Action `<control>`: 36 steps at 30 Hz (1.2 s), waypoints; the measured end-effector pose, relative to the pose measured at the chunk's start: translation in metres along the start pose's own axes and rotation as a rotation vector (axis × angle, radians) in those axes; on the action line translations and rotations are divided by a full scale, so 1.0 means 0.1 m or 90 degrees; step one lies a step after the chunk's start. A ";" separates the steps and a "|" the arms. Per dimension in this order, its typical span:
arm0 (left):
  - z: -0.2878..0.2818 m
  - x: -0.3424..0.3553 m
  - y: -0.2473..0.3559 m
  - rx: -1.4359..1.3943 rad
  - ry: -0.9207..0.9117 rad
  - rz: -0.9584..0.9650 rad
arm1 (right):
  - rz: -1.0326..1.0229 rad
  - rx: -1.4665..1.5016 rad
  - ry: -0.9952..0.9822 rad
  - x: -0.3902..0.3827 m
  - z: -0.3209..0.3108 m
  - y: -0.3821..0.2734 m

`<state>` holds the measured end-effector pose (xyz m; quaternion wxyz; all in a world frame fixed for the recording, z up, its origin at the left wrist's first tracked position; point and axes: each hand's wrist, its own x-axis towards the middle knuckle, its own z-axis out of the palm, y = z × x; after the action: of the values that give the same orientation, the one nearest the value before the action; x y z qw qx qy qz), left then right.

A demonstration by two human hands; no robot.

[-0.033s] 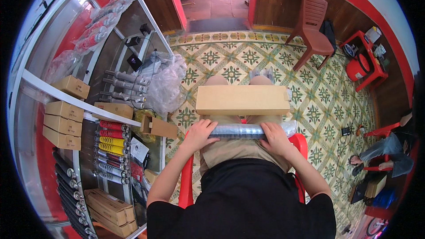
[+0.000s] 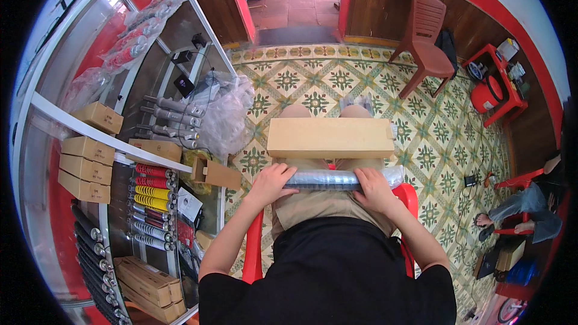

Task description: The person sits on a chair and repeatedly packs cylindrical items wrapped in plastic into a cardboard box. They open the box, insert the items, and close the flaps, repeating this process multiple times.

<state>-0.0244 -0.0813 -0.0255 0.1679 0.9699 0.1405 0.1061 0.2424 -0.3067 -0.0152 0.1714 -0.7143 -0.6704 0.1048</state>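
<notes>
A plastic-wrapped shock absorber (image 2: 325,179), long and ribbed with a dark grey tint, lies crosswise over my thighs. Its left end is in my left hand (image 2: 271,185), with the thumb below and the fingers over the top. Closer to the other end, my right hand (image 2: 374,188) grips it, and loose clear wrap sticks out past that hand. Just beyond, a long closed cardboard box (image 2: 330,138) rests across my knees, touched by neither hand. The undersides of both things are hidden.
To the left, a glass-sided shelf (image 2: 102,129) holds small cartons, coil springs (image 2: 153,191) and metal tubes. Clear plastic sheeting (image 2: 226,108) bulges from it beside an open carton (image 2: 218,174). A brown chair (image 2: 426,42) and red table (image 2: 509,90) stand far right; a seated person (image 2: 521,210) is nearer.
</notes>
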 end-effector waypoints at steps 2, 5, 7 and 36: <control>-0.02 0.05 -0.07 0.003 -0.015 0.036 | 0.020 -0.020 -0.035 0.10 -0.01 -0.09; 0.00 0.08 -0.12 0.014 -0.004 0.057 | -0.167 -0.055 0.036 0.38 0.20 -0.24; -0.03 0.08 -0.11 0.013 -0.002 0.062 | -0.221 -0.090 0.024 0.55 0.27 -0.40; 0.60 3.06 -0.54 -0.435 -0.771 -0.270 | -0.070 0.052 -0.152 0.98 0.50 -0.61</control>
<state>0.2651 0.0438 -0.0515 0.5270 0.7038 0.1669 -0.4463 0.1749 -0.2015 -0.0301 0.1248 -0.6514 -0.7193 0.2064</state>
